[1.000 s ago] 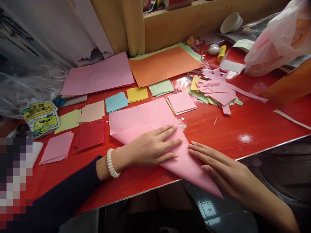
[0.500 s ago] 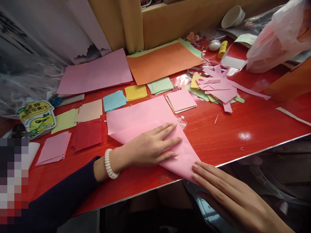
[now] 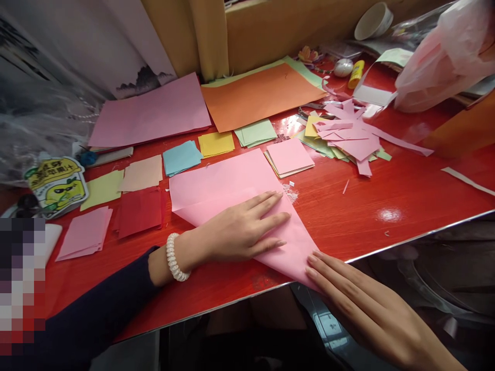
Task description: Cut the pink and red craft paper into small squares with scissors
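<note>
A large sheet of pink paper [image 3: 240, 178] lies at an angle on the red table, folded over along its near side. One pointed corner reaches past the table's front edge. My left hand [image 3: 243, 229], with a beaded band on its wrist, rests flat on the folded part, fingers spread toward the right. At the overhanging corner, my right hand [image 3: 359, 299] has its fingers close together on top of the paper. Its thumb is mostly hidden below, and the corner appears gripped there.
Small stacks of coloured paper squares, such as red [image 3: 139, 212] and blue [image 3: 182, 158], stand left of and behind the sheet. Pink scraps [image 3: 358, 136] pile up at the right. Bigger purple [image 3: 150, 113] and orange sheets [image 3: 263, 95] lie behind. A plastic bag [image 3: 436, 67] stands far right.
The view has shifted slightly. Both hands stay at nearly the same places on the pink paper, and the fold looks unchanged.
</note>
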A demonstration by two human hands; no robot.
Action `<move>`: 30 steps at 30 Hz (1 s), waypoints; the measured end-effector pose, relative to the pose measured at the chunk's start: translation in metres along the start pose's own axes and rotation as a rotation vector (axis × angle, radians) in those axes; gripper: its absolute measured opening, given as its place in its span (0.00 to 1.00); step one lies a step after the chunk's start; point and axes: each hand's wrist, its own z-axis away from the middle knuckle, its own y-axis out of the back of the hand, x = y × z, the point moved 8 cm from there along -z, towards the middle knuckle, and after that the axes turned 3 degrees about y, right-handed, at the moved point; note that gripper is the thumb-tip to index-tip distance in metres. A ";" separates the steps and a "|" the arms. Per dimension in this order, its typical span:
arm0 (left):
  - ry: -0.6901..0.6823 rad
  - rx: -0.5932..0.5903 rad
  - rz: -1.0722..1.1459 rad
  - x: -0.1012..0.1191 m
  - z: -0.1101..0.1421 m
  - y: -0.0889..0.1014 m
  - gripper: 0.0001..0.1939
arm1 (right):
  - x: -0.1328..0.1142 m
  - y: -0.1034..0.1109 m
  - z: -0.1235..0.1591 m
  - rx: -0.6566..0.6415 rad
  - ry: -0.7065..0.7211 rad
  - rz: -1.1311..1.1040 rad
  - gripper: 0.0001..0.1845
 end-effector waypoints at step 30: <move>0.002 -0.018 -0.021 0.000 -0.003 -0.002 0.28 | 0.000 0.002 0.000 0.123 -0.001 0.030 0.35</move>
